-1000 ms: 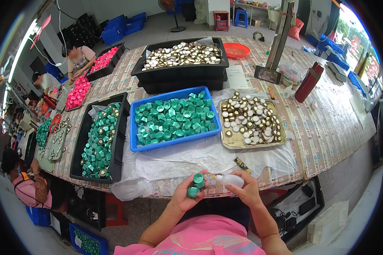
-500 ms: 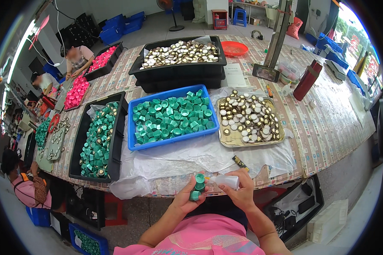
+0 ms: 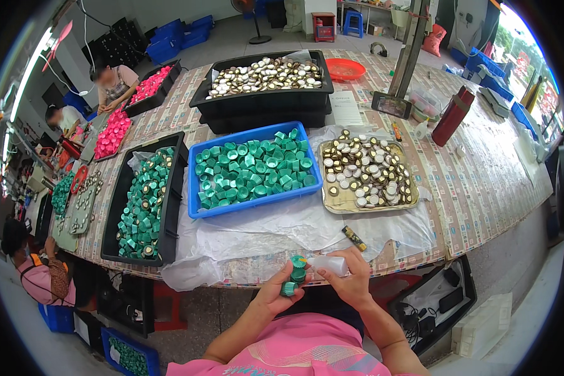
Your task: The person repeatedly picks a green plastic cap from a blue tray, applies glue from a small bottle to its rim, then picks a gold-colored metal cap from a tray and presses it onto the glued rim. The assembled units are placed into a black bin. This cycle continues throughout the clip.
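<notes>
Several small green fluted cups [image 3: 299,274] are gripped in a short row by my left hand [image 3: 275,293], at the table's near edge. My right hand [image 3: 353,283] is closed round a white squeeze bottle [image 3: 329,266] lying nearly level. Its yellow tip reaches the mouth of the topmost cup; whether anything flows from it is too small to see. Beyond my hands a blue tray [image 3: 197,212] holds loose green cups. Right of it a beige tray [image 3: 339,207] carries round white and gold-dark discs. A black crate [image 3: 178,219] on the left contains green cups, some with discs in them.
White sheeting [image 3: 232,237] lies beneath the trays, with a dark patterned tube [image 3: 354,239] on it. Farther back stand black crates [image 3: 266,106] of discs, a red plate [image 3: 344,70], a phone [image 3: 391,105] at a metal post and a red flask [image 3: 453,116]. Other people sit at the left.
The bottle has shifted slightly left, its tip now at the top cup's mouth instead of beside it. The cups have shifted slightly right. Both hands keep their grip.
</notes>
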